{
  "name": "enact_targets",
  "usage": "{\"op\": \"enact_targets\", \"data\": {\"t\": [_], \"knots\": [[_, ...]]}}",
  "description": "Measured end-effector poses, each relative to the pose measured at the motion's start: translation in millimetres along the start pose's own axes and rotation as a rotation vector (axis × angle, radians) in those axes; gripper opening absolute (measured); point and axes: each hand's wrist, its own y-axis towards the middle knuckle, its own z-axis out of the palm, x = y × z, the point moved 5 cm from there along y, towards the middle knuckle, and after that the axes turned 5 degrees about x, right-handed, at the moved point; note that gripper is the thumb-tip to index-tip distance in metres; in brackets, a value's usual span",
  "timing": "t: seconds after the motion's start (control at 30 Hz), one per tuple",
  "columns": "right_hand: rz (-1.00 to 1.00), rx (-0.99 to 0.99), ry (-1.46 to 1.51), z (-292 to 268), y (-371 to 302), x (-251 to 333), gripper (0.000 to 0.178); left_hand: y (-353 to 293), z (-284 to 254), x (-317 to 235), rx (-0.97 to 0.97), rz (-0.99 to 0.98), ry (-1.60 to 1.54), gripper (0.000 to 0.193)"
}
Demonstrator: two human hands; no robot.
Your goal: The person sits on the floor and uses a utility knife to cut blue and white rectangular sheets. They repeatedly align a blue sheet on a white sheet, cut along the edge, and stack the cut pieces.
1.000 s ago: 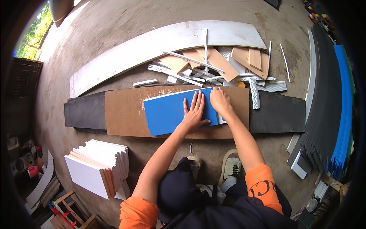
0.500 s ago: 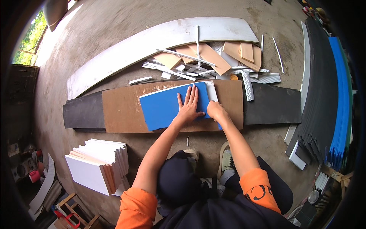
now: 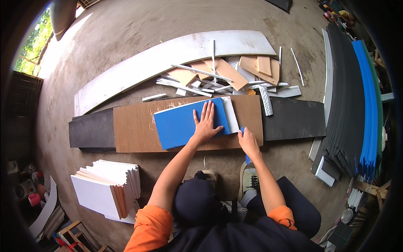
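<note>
My left hand (image 3: 205,127) lies flat with fingers spread on a blue rectangular board (image 3: 174,130), pressing it down. Beneath it is a white sheet (image 3: 230,115), whose strip shows along the board's right edge. Both rest on a brown wooden board (image 3: 134,130). Just off the sheet's near right corner, my right hand (image 3: 249,143) is closed around a blue utility knife (image 3: 247,159); its blade cannot be made out. Part of the handle is hidden by the fingers.
Behind the brown board lie white offcut strips (image 3: 184,87), tan pieces (image 3: 228,73) and a long white panel (image 3: 168,52). A stack of white and tan sheets (image 3: 94,193) stands at near left. Long black sheets (image 3: 342,105) and blue sheets (image 3: 367,113) lie at right.
My right hand has drawn toward me and slightly right with the utility knife, away from the blue board's edge. My left hand stays on the board. The whole view has shifted slightly.
</note>
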Motion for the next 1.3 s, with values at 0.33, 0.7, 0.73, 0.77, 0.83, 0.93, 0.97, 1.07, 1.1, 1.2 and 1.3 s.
{"op": "enact_targets", "data": {"t": [0.33, 0.7, 0.73, 0.77, 0.83, 0.93, 0.97, 1.07, 1.1, 1.2, 1.3], "knots": [[0.133, -0.135, 0.619, 16, 70, -8, 0.034, 11, -12, -33, -0.119, -0.238, -0.041, 0.097], [-0.101, -0.245, 0.89, -101, 39, 37, 0.028, -10, -101, -13, -0.195, -0.136, 0.018, 0.083], [-0.178, -0.281, 0.958, -118, 32, 42, 0.026, -14, -104, -3, -0.18, -0.122, 0.107, 0.08], [-0.204, -0.302, 0.928, -132, 25, 49, 0.025, -20, -103, 20, -0.176, -0.163, 0.182, 0.078], [-0.269, -0.373, 0.859, -167, 4, 52, 0.024, -23, -114, 41, -0.203, -0.289, 0.121, 0.076], [-0.423, -0.451, 0.823, -202, -38, 66, 0.024, -19, -174, 16, -0.404, -0.07, -0.006, 0.077], [-0.47, -0.47, 0.818, -211, -48, 61, 0.025, -16, -197, -19, -0.429, 0.044, 0.008, 0.078], [-0.613, -0.505, 0.851, -232, -80, 48, 0.026, -13, -244, -119, -0.412, 0.342, -0.023, 0.074], [-0.644, -0.496, 0.886, -230, -89, 47, 0.026, -11, -247, -140, -0.298, 0.438, -0.066, 0.068], [-0.629, -0.536, 0.868, -221, -98, 29, 0.023, -9, -232, -169, -0.107, 0.521, -0.112, 0.041], [-0.388, -0.622, 0.871, -207, -90, -14, 0.028, -20, -205, -176, -0.211, 0.516, 0.017, 0.025]]}}
